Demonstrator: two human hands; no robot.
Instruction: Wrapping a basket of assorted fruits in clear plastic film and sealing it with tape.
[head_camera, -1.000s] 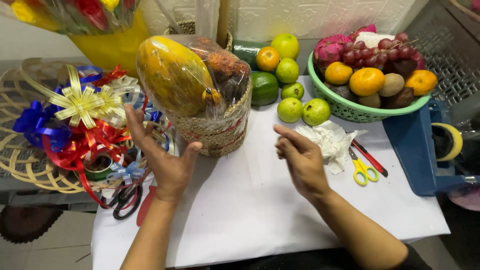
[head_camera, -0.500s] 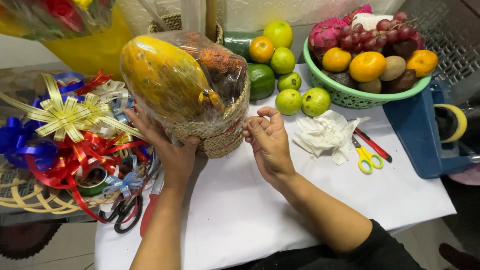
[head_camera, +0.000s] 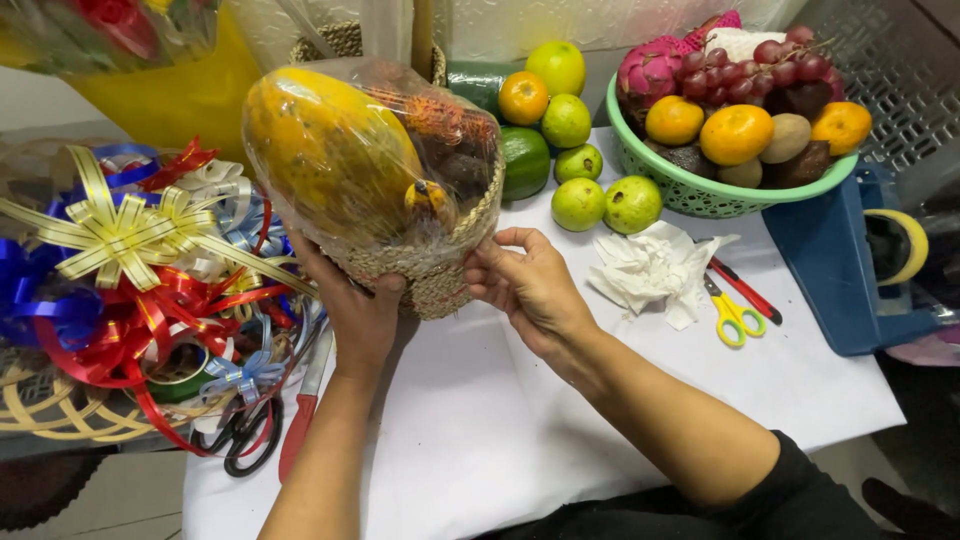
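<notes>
A woven fruit basket wrapped in clear film stands on the white table cover. It holds a large yellow papaya and smaller dark and orange fruits. My left hand grips the basket's lower left side from beneath. My right hand presses its fingertips against the basket's right wall, pinching the film there.
A heap of ribbon bows in gold, blue and red lies left, with black scissors and a red-handled cutter below. Loose green and orange fruits, a green fruit bowl, crumpled tissue, yellow scissors and a blue tape dispenser sit right.
Both hands moved from the table in to the basket. The left hand now grips its base and the right hand touches its side; the basket has tilted towards me.
</notes>
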